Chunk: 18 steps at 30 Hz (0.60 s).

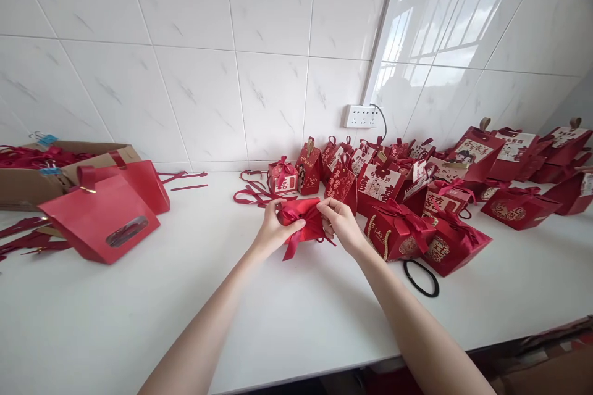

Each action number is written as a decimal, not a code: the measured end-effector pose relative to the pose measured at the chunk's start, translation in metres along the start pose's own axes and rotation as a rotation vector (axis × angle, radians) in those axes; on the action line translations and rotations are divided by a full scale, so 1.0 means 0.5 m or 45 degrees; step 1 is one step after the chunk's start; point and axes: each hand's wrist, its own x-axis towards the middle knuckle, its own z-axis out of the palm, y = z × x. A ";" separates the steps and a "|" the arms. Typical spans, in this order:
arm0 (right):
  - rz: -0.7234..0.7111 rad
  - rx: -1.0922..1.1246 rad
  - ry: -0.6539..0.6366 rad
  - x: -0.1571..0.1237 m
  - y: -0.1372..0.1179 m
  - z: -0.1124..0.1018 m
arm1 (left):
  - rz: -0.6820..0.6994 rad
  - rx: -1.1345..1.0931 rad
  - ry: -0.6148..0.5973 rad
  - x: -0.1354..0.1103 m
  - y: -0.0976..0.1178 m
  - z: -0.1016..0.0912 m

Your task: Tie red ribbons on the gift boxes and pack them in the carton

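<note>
A small red gift box (309,232) with a dark red ribbon (290,249) tied on it is between my hands, just above or on the white table. My left hand (277,226) is closed around its left side, thumb pressed on the ribbon at the front. At the upper right corner, my right hand (341,222) pinches with thumb and forefinger; whether ribbon is also in that pinch is hidden. One ribbon tail hangs down in front, and another shows under my right fingers. Behind stands a small ribboned box (283,177) beside loose ribbon (252,195).
Many red gift boxes (380,182) crowd the right side. A black loop (421,279) lies in front of them. At left are a plain red box (99,213) with a window and a cardboard box (28,188) of ribbons. A power strip (362,116) is on the tiled wall.
</note>
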 end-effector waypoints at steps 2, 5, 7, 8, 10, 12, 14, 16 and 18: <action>-0.046 -0.116 0.037 0.000 0.000 -0.002 | 0.011 -0.004 0.005 0.001 -0.001 0.001; -0.136 -0.331 0.080 0.003 0.004 -0.008 | 0.030 0.036 0.017 0.001 -0.006 0.003; -0.185 -0.400 0.114 0.008 0.009 -0.012 | 0.101 0.138 0.068 -0.002 -0.011 0.004; -0.218 -0.416 0.149 0.011 0.013 -0.013 | 0.183 0.217 0.114 -0.004 -0.014 0.006; -0.285 -0.392 0.211 0.016 0.019 -0.014 | 0.421 0.398 0.229 -0.008 -0.019 0.009; -0.276 -0.289 0.179 0.020 0.023 -0.013 | 0.658 0.549 0.349 -0.013 -0.019 0.013; -0.196 -0.170 0.083 0.020 0.024 -0.010 | 0.772 0.627 0.451 -0.018 -0.017 0.017; -0.142 -0.105 0.037 0.019 0.024 -0.006 | 0.776 0.648 0.519 -0.021 -0.012 0.019; -0.141 -0.088 0.040 0.019 0.025 -0.004 | 0.746 0.626 0.533 -0.022 -0.009 0.019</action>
